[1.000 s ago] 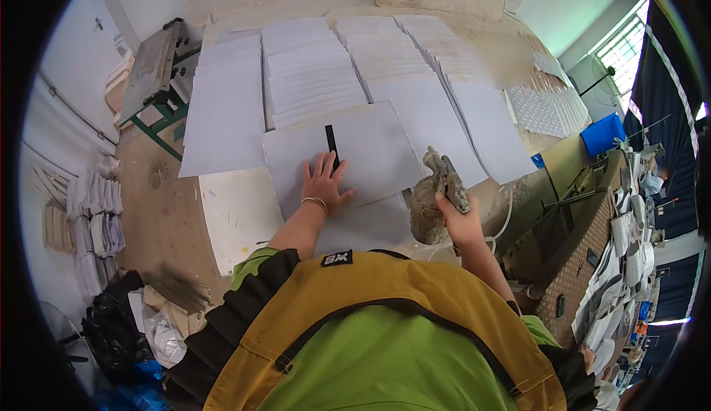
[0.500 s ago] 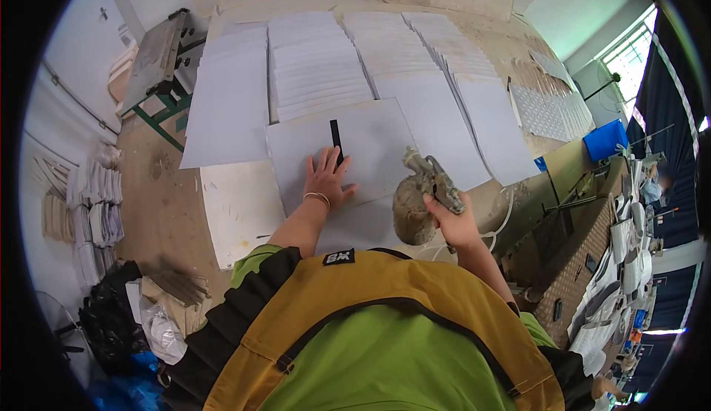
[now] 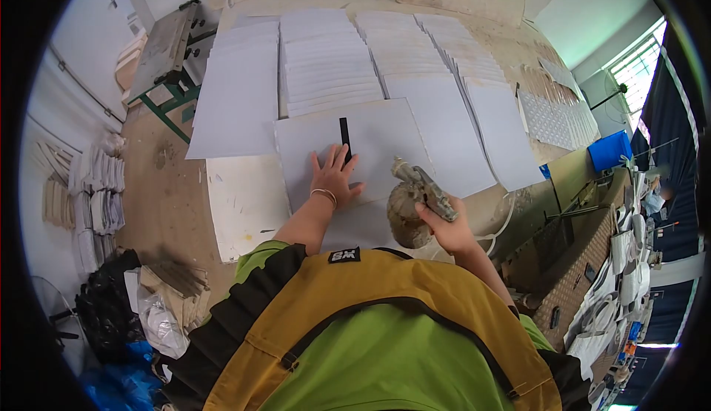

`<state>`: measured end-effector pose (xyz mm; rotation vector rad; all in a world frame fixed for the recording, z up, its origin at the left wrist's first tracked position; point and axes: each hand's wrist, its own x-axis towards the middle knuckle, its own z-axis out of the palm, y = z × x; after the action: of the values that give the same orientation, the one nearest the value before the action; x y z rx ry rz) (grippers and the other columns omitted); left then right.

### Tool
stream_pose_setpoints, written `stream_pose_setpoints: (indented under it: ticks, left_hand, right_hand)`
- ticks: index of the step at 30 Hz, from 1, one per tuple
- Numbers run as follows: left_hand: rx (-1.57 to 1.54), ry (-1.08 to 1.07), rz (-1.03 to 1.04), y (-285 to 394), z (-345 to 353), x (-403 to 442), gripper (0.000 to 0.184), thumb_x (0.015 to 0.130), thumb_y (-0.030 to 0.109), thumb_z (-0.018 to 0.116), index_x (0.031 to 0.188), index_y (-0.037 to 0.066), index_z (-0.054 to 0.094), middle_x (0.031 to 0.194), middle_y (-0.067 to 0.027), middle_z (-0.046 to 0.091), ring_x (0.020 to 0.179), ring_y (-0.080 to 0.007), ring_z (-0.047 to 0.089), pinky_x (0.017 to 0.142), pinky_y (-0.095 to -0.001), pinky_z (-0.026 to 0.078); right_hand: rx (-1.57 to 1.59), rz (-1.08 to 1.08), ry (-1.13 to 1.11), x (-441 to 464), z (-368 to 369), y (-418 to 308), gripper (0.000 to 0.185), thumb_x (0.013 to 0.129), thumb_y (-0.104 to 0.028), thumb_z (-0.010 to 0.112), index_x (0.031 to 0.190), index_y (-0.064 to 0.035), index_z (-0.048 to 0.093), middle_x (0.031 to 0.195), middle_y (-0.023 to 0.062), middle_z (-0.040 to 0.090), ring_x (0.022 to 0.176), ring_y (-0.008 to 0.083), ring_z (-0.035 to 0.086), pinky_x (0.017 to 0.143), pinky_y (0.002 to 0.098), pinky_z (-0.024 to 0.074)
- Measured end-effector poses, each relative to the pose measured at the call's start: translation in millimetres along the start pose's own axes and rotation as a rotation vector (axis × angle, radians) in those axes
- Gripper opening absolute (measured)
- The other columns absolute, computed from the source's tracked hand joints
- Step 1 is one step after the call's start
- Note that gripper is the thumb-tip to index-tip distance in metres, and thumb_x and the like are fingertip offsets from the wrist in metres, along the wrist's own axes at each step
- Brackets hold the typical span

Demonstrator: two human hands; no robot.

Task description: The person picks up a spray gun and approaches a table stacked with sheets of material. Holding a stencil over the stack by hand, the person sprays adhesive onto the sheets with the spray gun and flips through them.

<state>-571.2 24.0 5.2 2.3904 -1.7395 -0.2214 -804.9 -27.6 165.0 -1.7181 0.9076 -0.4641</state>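
Observation:
My left hand (image 3: pixel 335 178) lies with spread fingers on a large white sheet (image 3: pixel 385 133), its fingertips at the lower end of a black strip (image 3: pixel 344 135). My right hand (image 3: pixel 446 226) is wrapped round the handle of a crusted spray gun (image 3: pixel 411 200), which has a round cup and is held over the sheet's lower right edge. Rows of overlapping white sheets (image 3: pixel 326 55) lie beyond on the table.
A green-legged metal stand (image 3: pixel 167 55) is at the left. Stacked pieces (image 3: pixel 96 204) and black bags (image 3: pixel 107 303) lie on the left. At the right are a blue container (image 3: pixel 609 150), a pale hose (image 3: pixel 507 218) and a bench with white pieces (image 3: pixel 626 263). A person (image 3: pixel 655 202) is farther off.
My right hand has moved left with the spray gun, which is tilted more to the left. My left hand stays on the sheet by the strip. The view has shifted slightly.

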Motion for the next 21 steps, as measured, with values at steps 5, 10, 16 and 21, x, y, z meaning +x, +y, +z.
stream_pose_setpoints:
  ticks: [5,10,16,21]
  left_hand:
    - [-0.004,0.003,-0.002,-1.3,3.3,1.2,0.068,0.080,0.055,0.048,0.138,0.021,0.035,0.149,-0.0059,0.017,0.138,-0.0256,0.010,0.106,-0.0603,0.003]
    - [-0.008,0.008,-0.001,-1.1,-0.2,-1.6,0.067,0.081,0.055,0.047,0.138,0.021,0.034,0.150,-0.0059,0.016,0.138,-0.0253,0.010,0.106,-0.0602,0.003]
    - [-0.012,-0.010,-0.002,-0.4,-1.8,-0.8,0.067,0.082,0.055,0.046,0.138,0.021,0.034,0.149,-0.0059,0.017,0.139,-0.0249,0.010,0.107,-0.0597,0.002]
    - [-0.007,-0.009,-0.006,-0.8,-0.9,-0.4,0.068,0.081,0.055,0.046,0.138,0.021,0.034,0.150,-0.0059,0.017,0.139,-0.0248,0.009,0.107,-0.0592,0.002]
  right_hand:
    - [0.079,0.076,-0.028,1.1,5.6,1.6,0.026,0.083,-0.017,0.063,0.098,0.0038,0.059,0.080,0.0060,0.062,0.075,0.0096,0.052,0.070,0.0275,0.0453]
    - [0.002,0.070,0.030,0.7,-7.7,5.4,0.027,0.083,-0.017,0.063,0.099,0.0039,0.059,0.080,0.0061,0.062,0.076,0.0097,0.053,0.070,0.0276,0.0453]
    - [-0.056,0.041,-0.041,0.8,0.5,0.8,0.026,0.083,-0.018,0.064,0.097,0.0039,0.060,0.079,0.0055,0.062,0.075,0.0100,0.053,0.070,0.0280,0.0454]
    - [0.120,0.157,0.069,1.7,6.8,15.8,0.025,0.083,-0.017,0.063,0.097,0.0034,0.059,0.075,0.0058,0.060,0.071,0.0111,0.051,0.068,0.0280,0.0453]
